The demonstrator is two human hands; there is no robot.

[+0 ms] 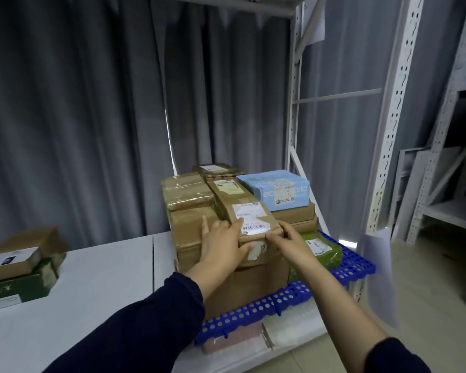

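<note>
Two hands hold the near end of a long brown parcel — the left hand with its thumb on the front face and fingers on top, the right hand curled round the right corner. The parcel lies on stacked boxes on a blue pallet beside the counter. Its white label has a barcode, the print unreadable; the blue box behind reads "ec…orld" — with "1-3" handwritten.
</note>
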